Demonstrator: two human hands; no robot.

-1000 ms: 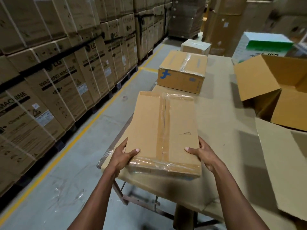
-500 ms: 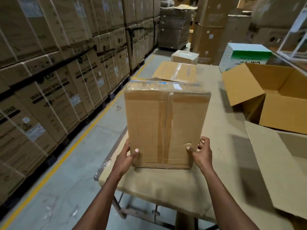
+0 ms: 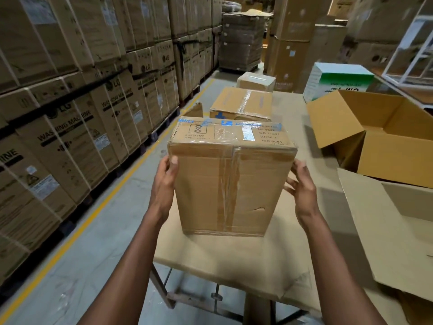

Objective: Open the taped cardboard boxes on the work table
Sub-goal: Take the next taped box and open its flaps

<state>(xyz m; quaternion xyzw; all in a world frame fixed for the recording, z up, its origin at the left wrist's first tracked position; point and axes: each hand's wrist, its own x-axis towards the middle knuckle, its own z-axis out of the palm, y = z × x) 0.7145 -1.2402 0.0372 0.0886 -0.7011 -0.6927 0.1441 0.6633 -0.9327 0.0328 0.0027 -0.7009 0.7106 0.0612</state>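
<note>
A taped brown cardboard box stands upright on its end near the front of the cardboard-covered work table. Clear tape runs down its front face and over the printed top. My left hand grips its upper left edge, thumb on the front face. My right hand is at the right side with fingers spread, touching the box. Further back on the table lie a second taped box with a blue mark and a small taped box.
An opened empty box sits at the right, with a large loose cardboard flap in front of it. A green and white carton stands behind. Stacked washing machine cartons line the aisle on the left.
The box went from lying flat to standing on its end. Both hands slid up from its near bottom edge to its upper sides.
</note>
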